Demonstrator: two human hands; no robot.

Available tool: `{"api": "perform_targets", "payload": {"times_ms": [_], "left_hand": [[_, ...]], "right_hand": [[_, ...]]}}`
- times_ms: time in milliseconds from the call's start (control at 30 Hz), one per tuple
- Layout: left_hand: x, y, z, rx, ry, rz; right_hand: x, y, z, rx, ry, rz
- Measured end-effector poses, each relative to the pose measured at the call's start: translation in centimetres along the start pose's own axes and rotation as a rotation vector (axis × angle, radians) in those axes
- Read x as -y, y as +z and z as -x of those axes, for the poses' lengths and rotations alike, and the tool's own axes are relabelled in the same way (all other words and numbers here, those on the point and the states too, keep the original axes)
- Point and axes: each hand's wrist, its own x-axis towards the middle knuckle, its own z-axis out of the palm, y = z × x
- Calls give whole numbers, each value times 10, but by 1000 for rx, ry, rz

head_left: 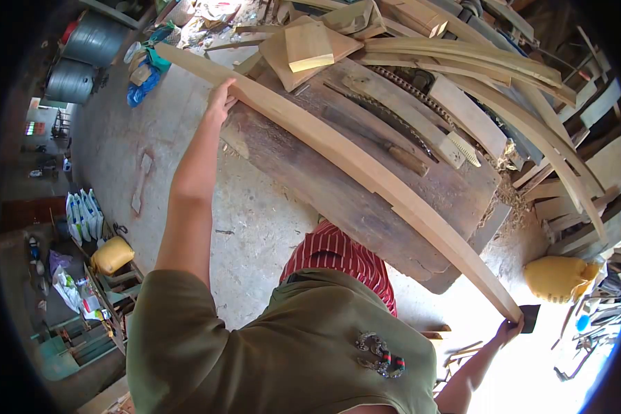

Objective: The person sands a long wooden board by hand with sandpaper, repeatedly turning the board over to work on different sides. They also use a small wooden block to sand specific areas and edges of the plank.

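Fingers (228, 103) clasping a wooden beam (352, 158), left hand (220, 101) short of one end, right hand (509, 332) at the other

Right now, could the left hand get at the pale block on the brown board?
Probably not without letting go: the left hand holds the long timber, which lies between it and the pale block. Nothing covers the block itself, though.
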Motion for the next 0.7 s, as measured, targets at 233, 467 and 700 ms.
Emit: {"api": "perform_targets", "payload": {"times_ms": [233,467,700], "left_hand": [[6,-17,4,-26,-27,-125],[30,-3,15,-536,836,-1079],[61,15,36,-329,914,-1071]], "right_hand": [[26,12,31,-160,343,-412],[41,25,37,-141,-412,472],[187,187,201,152,-981,658]]}}
